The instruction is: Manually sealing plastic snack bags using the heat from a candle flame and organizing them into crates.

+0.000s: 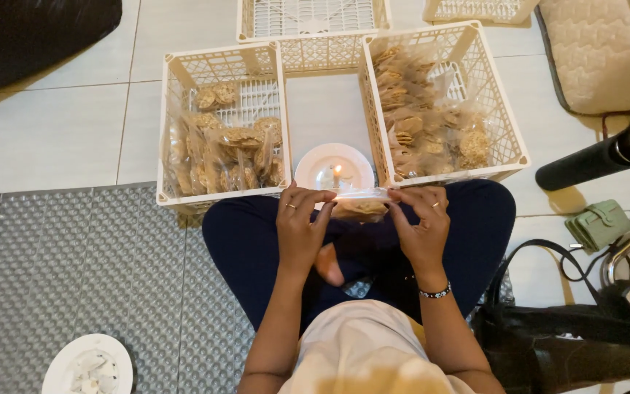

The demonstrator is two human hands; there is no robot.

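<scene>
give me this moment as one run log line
left hand + right hand: hold clear snack bag | above lit candle on white plate | crates both sides

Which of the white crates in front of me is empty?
The far middle crate, behind the candle plate, shows only bare lattice. The left crate and the right crate both hold clear bags of brown crackers.

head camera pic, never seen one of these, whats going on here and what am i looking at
One picture, taken by a camera on a person's head, looking down at their lap as they sit cross-legged on the floor. Their left hand and right hand stretch a clear plastic packet of crackers between them, just above a lit candle on a white plate. Ahead stand two white crates, the left crate and the right crate, both holding bagged crackers. A grey mat lies to the left.
</scene>
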